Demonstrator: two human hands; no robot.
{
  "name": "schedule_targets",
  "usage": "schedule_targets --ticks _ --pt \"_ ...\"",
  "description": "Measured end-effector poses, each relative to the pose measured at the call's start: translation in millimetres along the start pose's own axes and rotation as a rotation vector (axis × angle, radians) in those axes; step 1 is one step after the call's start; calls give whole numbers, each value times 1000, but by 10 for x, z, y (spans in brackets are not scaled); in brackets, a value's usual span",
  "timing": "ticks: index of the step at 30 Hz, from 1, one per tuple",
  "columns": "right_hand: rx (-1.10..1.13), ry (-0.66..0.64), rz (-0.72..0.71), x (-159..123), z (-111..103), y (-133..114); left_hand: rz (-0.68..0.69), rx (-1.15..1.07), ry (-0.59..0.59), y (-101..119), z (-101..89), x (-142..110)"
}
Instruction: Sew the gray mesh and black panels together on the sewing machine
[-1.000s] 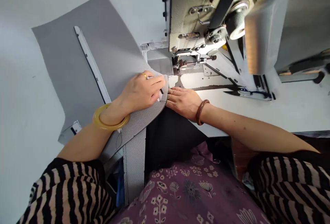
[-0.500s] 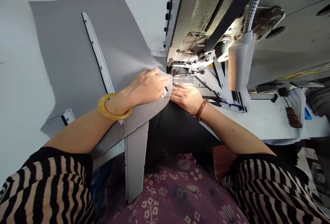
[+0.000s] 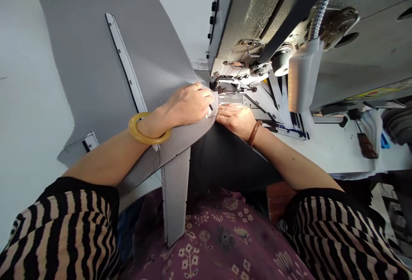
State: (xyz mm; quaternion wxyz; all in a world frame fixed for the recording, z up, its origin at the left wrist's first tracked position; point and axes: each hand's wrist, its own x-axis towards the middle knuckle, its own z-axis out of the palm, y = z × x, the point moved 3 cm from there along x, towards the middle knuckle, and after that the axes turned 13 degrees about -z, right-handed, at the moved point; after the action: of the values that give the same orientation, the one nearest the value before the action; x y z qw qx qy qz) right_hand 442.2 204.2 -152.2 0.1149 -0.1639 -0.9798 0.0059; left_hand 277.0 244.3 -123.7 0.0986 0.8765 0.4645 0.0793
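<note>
The left hand (image 3: pixel 189 105), its fingers curled closed, grips the gray cloth (image 3: pixel 86 65) near its curved edge, close to the needle end of the sewing machine (image 3: pixel 240 26). The cloth spreads leftward over the white surface (image 3: pixel 22 99). The right hand (image 3: pixel 237 120), fingers nearly straight and together, touches the black cloth (image 3: pixel 231 164); whether it pinches anything, I cannot tell.

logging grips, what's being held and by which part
Grey fabric, near its curved edge, by the left hand; the right hand is at that edge, its grip unclear.
</note>
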Motion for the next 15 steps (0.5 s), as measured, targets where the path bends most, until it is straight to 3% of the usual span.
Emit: schedule_targets --ticks 7,12,15 --pt "-2 -20 -104 45 15 -257 92 148 -34 68 -54 -200" --pt "-88 -42 -182 149 112 -459 -94 145 -137 73 -107 -225" --pt "-88 -69 -147 198 79 -481 -194 126 -148 79 -94 -162"
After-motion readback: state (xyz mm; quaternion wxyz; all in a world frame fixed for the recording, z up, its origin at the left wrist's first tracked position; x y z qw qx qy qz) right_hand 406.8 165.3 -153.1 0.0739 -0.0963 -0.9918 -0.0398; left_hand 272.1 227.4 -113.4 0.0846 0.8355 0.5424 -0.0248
